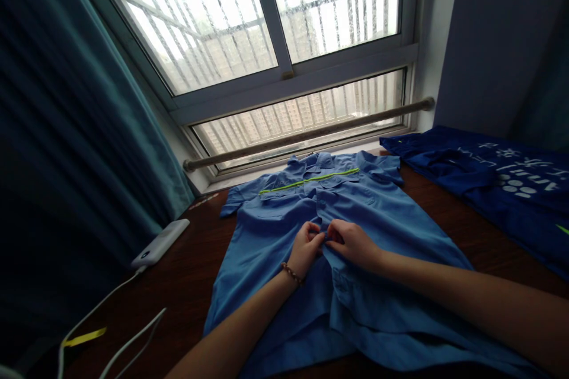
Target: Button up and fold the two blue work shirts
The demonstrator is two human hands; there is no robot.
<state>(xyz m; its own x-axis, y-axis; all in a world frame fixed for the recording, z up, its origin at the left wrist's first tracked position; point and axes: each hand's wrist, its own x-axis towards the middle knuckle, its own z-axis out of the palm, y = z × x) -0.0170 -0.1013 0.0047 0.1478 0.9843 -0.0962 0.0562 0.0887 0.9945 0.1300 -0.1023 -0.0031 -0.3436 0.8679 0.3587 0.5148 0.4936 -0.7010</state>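
Observation:
A light blue short-sleeved shirt [275, 249] lies spread face up, its collar toward the window and a bright green stripe [309, 182] across the chest. Over the middle of its front placket, my left hand [308, 243] pinches the cloth edge between thumb and fingers. Close against it, my right hand [351, 241] grips the other side of the same placket with curled fingers. Whatever small fastening lies between the fingertips is hidden. Below the hands the two front panels hang apart, and the right one is folded and wrinkled. A beaded bracelet [292, 273] circles my left wrist.
Dark blue printed clothing [493, 183] lies at the right on the brown wooden table [186, 284]. At the left are a white power bank [162, 243] with a white cable [100, 303] and a yellow strip [85, 337]. A curtain [102, 100] hangs beside the barred window.

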